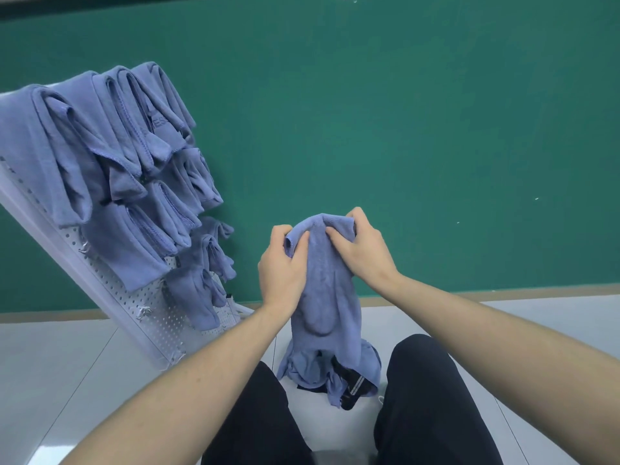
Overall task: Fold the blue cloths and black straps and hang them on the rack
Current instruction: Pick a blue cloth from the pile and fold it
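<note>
The cloth [323, 286] at frame centre is showing periwinkle blue, plain. The cloths [110, 169] at upper left are showing the same blue, edges stitched slightly darker. The rack [152, 305] is showing white, dotted with small holes. The strap [354, 385] at lower centre is showing black with a pale stripe. The wall [402, 112] is showing green; the floor [50, 364] pale grey; the trousers [426, 397] black.

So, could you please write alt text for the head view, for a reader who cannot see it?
Both hands, left hand and right hand, grip the top of a blue cloth hanging over a pile on the floor. To the left, a white pegboard rack holds folded blue cloths.
</note>
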